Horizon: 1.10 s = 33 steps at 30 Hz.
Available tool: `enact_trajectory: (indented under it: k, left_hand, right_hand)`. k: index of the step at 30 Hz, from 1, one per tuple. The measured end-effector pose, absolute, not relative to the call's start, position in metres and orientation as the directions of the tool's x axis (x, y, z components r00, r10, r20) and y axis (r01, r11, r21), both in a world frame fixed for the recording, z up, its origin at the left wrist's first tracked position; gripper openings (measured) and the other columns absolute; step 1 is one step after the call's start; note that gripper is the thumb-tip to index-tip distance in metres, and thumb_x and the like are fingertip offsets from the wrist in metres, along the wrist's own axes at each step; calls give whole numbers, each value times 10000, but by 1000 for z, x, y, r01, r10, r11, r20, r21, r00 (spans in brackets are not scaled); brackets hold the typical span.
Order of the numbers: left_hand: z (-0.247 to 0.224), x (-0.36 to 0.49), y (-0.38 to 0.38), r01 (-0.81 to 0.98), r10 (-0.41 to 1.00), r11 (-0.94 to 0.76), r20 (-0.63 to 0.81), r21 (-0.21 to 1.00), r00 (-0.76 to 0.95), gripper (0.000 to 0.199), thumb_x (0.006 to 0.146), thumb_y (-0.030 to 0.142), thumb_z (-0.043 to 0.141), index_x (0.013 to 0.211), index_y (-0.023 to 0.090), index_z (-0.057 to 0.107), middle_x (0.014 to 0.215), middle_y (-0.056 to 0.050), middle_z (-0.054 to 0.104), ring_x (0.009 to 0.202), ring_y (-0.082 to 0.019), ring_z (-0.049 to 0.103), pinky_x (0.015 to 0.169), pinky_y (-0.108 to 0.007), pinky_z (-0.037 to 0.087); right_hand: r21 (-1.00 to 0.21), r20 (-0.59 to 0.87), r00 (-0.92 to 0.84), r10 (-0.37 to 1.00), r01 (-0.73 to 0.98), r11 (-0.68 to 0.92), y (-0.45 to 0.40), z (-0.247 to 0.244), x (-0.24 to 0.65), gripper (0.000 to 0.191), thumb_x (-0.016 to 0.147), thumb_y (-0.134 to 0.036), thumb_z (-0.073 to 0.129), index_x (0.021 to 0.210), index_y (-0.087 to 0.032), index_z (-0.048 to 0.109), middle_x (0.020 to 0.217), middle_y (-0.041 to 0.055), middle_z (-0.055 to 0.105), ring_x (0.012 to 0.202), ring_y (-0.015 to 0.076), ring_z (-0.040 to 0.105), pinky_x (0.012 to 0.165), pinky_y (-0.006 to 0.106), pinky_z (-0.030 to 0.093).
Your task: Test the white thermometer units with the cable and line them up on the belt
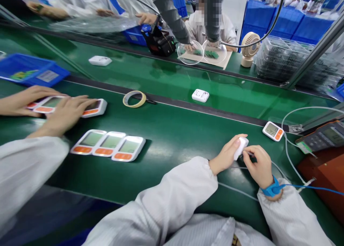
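The white device (241, 147) is largely covered by the left hand (227, 157), so its face cannot be seen. What is pinched by the right hand (260, 169) against it is too small to tell. The devices at far left (92, 108) are partly hidden under a co-worker's hands (66, 111). The meter (324, 135) is cut off by the right edge. A face across the worktop (172, 131) is blurred.
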State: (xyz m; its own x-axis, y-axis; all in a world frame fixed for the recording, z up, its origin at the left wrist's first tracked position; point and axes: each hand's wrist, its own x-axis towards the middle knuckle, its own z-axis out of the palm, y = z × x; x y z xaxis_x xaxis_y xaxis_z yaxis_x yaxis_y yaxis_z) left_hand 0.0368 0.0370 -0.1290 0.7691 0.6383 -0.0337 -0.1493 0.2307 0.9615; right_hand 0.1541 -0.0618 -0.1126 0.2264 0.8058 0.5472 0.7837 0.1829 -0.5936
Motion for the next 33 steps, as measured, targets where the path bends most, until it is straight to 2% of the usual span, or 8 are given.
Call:
enact_trajectory:
  k: [7,15,24,33]
  left_hand:
    - [-129,38,36,-150,656,222,-34,963,754,653,921,657,442,1306,143,555,1187,-114,604,966,-213,562,859,-306,438]
    - [-130,37,32,-89,657,133,-21,987,754,689,938,674,370,1344,145,545,1212,-110,616,1063,-242,557,919,-330,435]
    - [-131,39,31,-104,678,142,-20,984,735,681,937,675,368,1325,147,553,1134,-104,629,998,-230,569,867,-321,455]
    - [-129,36,31,-91,669,87,10,992,743,606,962,583,376,1350,141,526,1152,-106,618,1030,-241,554,903,-338,436]
  right_hand:
    - [-591,597,287,749,789,169,-61,-112,152,84,932,-160,615,862,-206,624,771,-3,639,694,148,590,658,278,475]
    - [-621,556,289,779,767,159,-62,-116,151,123,957,-196,584,837,-207,610,769,3,632,678,155,583,649,284,462]
    - [-629,539,288,791,762,152,-61,-113,153,105,961,-209,593,865,-212,633,792,10,649,700,164,602,659,287,476]
    - [-668,505,294,812,728,152,-60,-115,154,112,960,-212,584,854,-217,621,794,5,640,707,167,600,658,290,476]
